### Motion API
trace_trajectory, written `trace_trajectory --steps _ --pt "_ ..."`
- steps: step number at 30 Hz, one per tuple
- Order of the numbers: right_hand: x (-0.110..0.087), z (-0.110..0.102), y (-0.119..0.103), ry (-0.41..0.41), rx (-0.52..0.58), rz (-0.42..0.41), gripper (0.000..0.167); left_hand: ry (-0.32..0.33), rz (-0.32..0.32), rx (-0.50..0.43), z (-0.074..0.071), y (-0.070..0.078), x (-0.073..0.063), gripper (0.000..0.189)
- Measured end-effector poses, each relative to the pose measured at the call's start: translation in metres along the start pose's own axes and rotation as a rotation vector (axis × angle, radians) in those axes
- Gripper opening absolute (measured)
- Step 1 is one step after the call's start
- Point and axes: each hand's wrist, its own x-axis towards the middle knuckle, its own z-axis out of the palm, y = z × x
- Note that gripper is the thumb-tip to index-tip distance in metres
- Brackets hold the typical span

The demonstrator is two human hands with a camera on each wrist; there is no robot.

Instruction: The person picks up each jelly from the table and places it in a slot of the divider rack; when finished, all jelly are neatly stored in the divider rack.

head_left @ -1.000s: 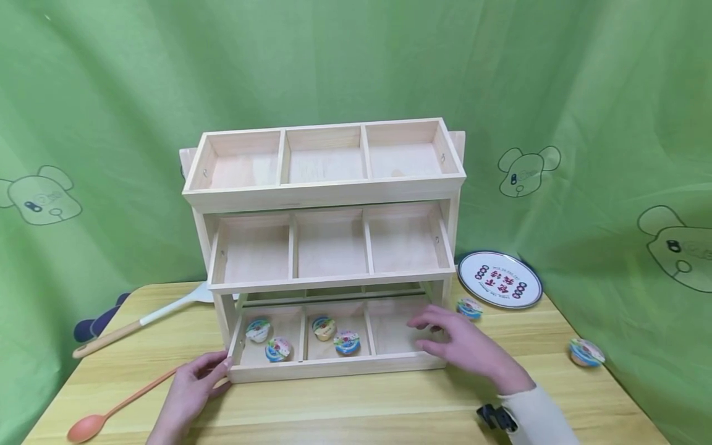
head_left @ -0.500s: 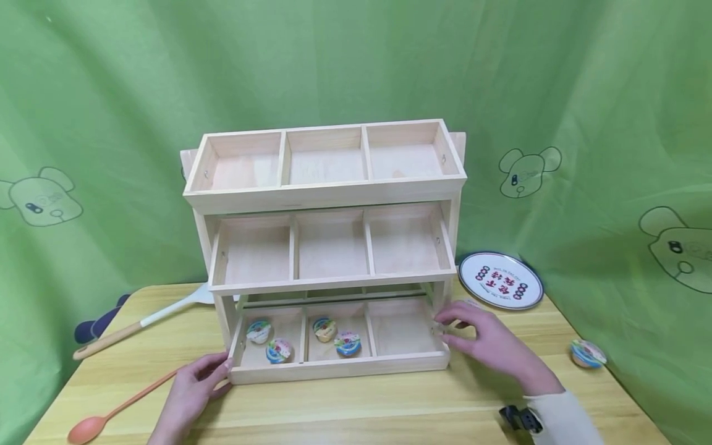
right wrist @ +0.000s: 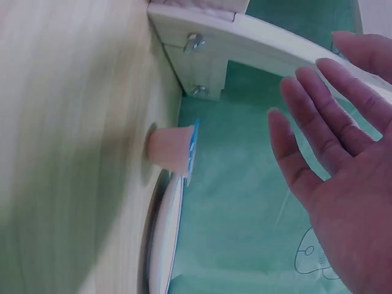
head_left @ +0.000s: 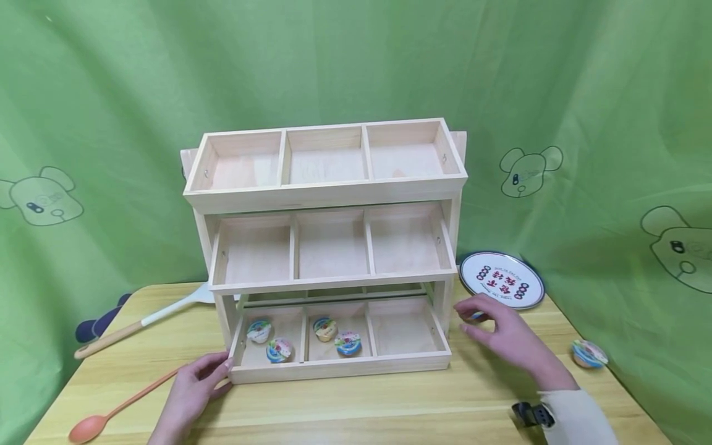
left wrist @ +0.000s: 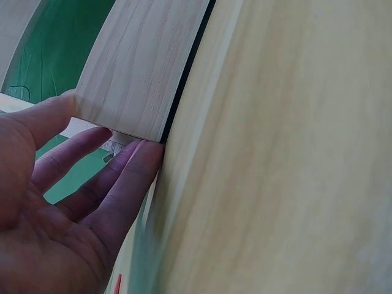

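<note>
A three-tier wooden rack point(head_left: 325, 196) stands on the table, each tray divided into three compartments. My left hand point(head_left: 191, 392) touches the left front corner of the bottom tray point(head_left: 339, 372) with thumb and fingertips. Two jelly cups point(head_left: 279, 350) lie in that tray's left compartment and two more jelly cups point(head_left: 348, 343) in its middle one. Just right of the rack, my right hand point(head_left: 508, 337) hovers with fingers spread and nothing in them. Beneath it, mostly hidden in the head view, a jelly cup point(right wrist: 171, 150) with a blue lid stands upright on the table.
Behind the right hand lies a round plate point(head_left: 500, 281) with red lettering. Another jelly cup point(head_left: 588, 353) sits near the table's right edge. On the left lie an orange spoon point(head_left: 88, 428) and a white-headed spatula point(head_left: 167, 312). A green curtain point(head_left: 334, 62) hangs behind.
My right hand has moved from over the bottom tray's right compartment out to the right, over the jelly cup beside the rack. The left hand has stayed at the tray corner.
</note>
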Motion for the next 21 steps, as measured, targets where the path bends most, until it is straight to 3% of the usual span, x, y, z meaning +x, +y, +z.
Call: trace_trajectory --steps 14,21 --pt "0.003 0.002 0.022 -0.019 -0.017 0.091 0.034 -0.001 -0.007 0.007 -0.001 0.000 0.000 0.042" --pt "0.005 0.004 0.034 -0.069 -0.069 0.118 0.041 -0.008 -0.019 0.010 -0.001 -0.001 0.001 0.042"
